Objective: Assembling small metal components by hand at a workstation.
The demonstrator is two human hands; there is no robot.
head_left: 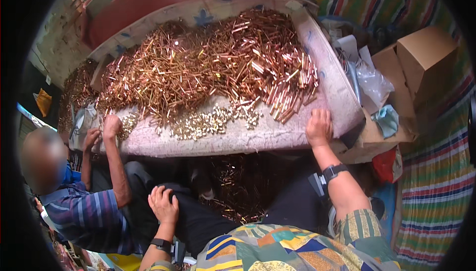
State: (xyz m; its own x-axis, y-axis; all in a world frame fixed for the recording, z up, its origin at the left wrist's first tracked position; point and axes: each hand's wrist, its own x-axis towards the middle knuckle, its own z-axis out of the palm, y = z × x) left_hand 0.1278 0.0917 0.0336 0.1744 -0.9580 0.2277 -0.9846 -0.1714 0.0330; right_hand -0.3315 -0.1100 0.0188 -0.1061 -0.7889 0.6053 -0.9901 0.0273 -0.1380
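My left hand (163, 205) lies on my dark-trousered thigh with its fingers spread, holding nothing. On the right front part of the cloth-covered work surface (277, 139) rests my right hand (319, 127). Its fingers are curled down against the cloth, and nothing shows in them. Just beyond it, at its far left, is the edge of a large heap of thin copper-coloured metal tubes (208, 67). Small shiny gold and silver pieces (203, 122) lie scattered along the front of that heap, left of my right hand.
At the left a person in a striped shirt (94, 216) sits with both hands over the surface's left end. Cardboard boxes (426, 55), clear plastic (374, 82) and a light blue cloth (386, 121) stand right. More metal tubes (230, 186) lie below, between my legs.
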